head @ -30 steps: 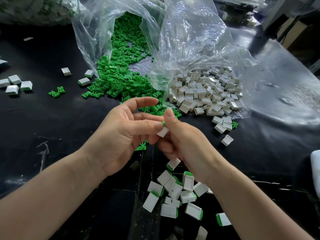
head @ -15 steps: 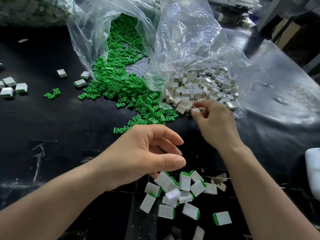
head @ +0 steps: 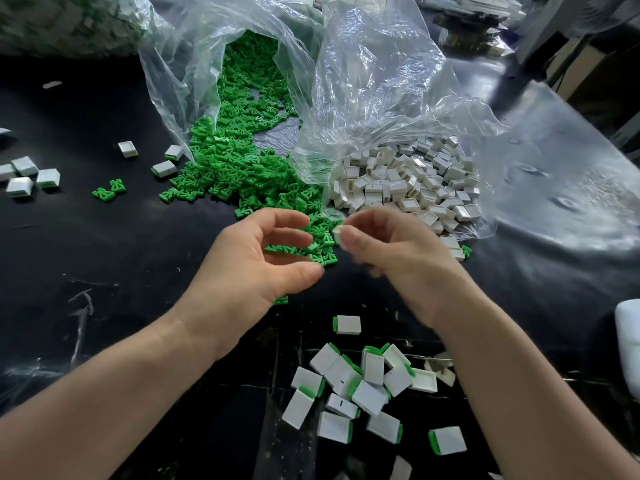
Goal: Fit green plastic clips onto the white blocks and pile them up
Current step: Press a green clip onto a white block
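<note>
Dozens of finished blocks (head: 363, 393), white with a green edge showing, lie heaped nearest the person on the black table (head: 104, 271), between the two forearms, with a few strays just beside the heap

A little farther out the two hands meet over the table. The right hand (head: 391, 251) pinches one white block (head: 337, 234) between thumb and forefinger; the block pokes out past the fingertips toward the left hand, though motion blur hides how its open side faces. The left hand (head: 249, 268) is empty as far as I can tell, its fingers (head: 294, 220) curled and loosely spread, thumb apart from them, hovering just above the near edge of the green clips (head: 242, 168)

These parts look small, light and rigid, made of smooth moulded plastic, so I judge they need little force but slip easily; a block is best held by its two broad flat faces, leaving the slotted end free, and a clip by its narrow stem so the prongs can enter

Beyond the hands the clips spill from one clear bag (head: 180, 81), and loose white blocks (head: 408, 181) lie in the mouth of a second bag (head: 398, 81) to the right

A few fitted blocks (head: 27, 174) sit far left
</note>
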The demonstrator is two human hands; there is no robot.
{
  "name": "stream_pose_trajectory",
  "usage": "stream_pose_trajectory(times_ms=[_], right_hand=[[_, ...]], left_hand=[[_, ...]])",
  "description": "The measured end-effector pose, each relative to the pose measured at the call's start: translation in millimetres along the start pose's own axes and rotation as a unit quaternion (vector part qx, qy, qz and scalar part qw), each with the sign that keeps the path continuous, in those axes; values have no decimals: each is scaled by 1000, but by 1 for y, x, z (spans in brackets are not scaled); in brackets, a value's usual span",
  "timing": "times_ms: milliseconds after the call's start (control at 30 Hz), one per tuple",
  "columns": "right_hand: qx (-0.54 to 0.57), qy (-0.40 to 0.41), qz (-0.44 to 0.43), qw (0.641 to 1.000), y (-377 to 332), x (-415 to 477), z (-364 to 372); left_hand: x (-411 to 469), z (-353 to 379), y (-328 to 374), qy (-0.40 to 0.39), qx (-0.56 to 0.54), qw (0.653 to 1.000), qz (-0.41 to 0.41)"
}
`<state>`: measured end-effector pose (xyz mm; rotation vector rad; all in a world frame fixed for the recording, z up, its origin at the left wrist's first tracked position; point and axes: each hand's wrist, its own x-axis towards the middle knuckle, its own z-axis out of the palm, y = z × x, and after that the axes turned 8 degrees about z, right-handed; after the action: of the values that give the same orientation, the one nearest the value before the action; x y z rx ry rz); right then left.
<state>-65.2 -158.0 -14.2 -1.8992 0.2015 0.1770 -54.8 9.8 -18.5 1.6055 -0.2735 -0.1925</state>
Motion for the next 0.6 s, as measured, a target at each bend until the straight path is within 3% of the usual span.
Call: stream_pose_trajectory(times_ms=[100, 200, 367, 600], right_hand=[[74, -100, 10, 992, -3, -9, 19], [74, -51, 4, 996, -4, -9, 22], [-154, 115, -39, 981, 6, 0, 15], [-365, 88, -71, 924, 13, 5, 18]], left_hand=[[-1, 1, 2, -1, 1, 999, 33], [-1, 1, 1, 22, 12, 998, 49], [3, -2, -2, 77, -20, 996, 34], [4, -3, -2, 68, -13, 997, 33]])
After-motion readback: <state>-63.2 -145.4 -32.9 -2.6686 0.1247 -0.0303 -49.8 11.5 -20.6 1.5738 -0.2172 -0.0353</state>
